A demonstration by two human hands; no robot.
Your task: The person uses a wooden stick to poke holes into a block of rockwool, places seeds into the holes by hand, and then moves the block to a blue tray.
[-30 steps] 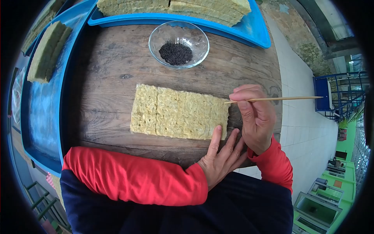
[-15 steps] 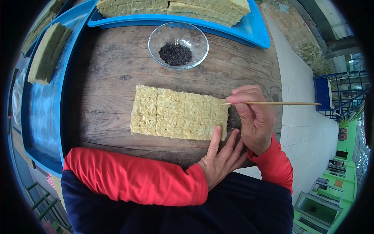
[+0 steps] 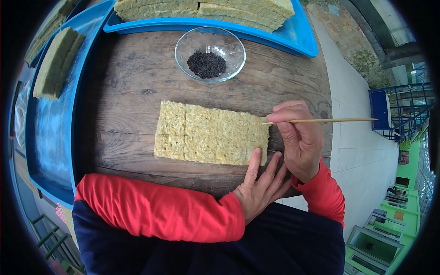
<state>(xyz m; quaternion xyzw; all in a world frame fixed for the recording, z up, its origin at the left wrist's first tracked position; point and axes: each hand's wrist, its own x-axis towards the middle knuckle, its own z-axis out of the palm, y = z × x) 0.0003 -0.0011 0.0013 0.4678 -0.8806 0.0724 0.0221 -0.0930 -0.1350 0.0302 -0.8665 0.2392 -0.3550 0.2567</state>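
Note:
A yellowish fibrous slab (image 3: 206, 133), scored into squares with small holes in them, lies flat on the wooden table. My left hand (image 3: 261, 185) is spread, its index fingertip resting on the slab's lower right edge and the other fingers over the wood. Beyond the slab's right end, my right hand (image 3: 300, 140) pinches a thin wooden skewer (image 3: 339, 120) near its left end. The skewer's tip overlaps the slab's upper right corner, and its long end points right. Above the slab stands a clear glass bowl (image 3: 183, 57) holding small black seeds (image 3: 206, 64).
A blue tray (image 3: 309, 41) along the table's far edge holds several similar slabs (image 3: 243, 16). Another blue tray (image 3: 50, 146) at the left carries more upright slabs (image 3: 57, 64). Bare wood (image 3: 123, 91) surrounds the slab. Pale floor tiles (image 3: 353, 151) lie past the table's right edge.
Almost nothing differs. The slab and bowl appear a pixel or two shifted, and the skewer's far end sits very slightly higher; both hands hold their places.

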